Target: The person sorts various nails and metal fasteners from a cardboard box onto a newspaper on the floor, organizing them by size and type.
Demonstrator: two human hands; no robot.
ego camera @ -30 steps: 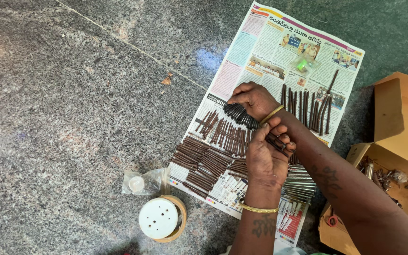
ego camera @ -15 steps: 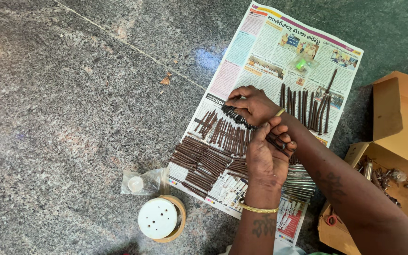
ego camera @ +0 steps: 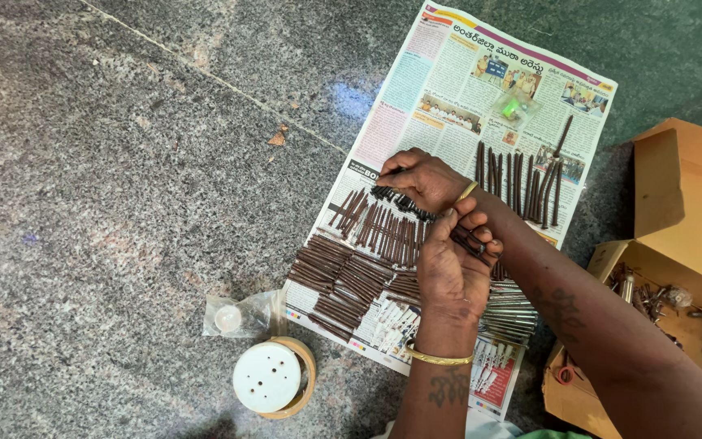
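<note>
Right hand [ego camera: 424, 177] shifted left, pinching one thin stick [ego camera: 396, 197]; left hand [ego camera: 450, 272] clenched on a bundle [ego camera: 471, 241]. Light, stiff, brittle: grip mid-length.

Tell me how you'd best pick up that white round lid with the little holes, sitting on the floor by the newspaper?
Grip the white perforated disc by its outer edge, coming straight down from above. It lies flat, face up, on a tan ring, so its edge is open on the left and near sides. The plastic bag lies close on its far side, so pinch left to right.
</note>
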